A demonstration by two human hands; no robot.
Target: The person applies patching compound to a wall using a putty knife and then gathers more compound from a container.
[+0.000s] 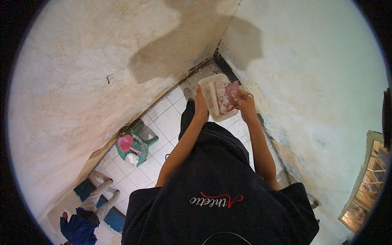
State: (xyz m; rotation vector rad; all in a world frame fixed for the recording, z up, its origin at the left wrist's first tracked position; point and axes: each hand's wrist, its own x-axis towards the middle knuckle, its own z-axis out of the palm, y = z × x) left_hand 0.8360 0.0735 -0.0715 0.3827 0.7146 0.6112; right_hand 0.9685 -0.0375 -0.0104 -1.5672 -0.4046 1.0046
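My left hand [201,102] grips the left side of a pale plastic tub [209,98], its fingers wrapped round the edge. My right hand [245,103] is closed on a reddish flat spreader [225,96] smeared with white paste, which lies inside or just over the tub's right half; which of these I cannot tell. The tub is held up in front of my dark shirt, over the tiled floor near a corner of the walls.
A green plastic stool [141,152] with a pink dipper [125,142] and something white stands by the left wall [65,106]. Another person [81,226] in blue is at lower left near blue panels [114,222]. A barred window [363,179] is on the right wall [310,81].
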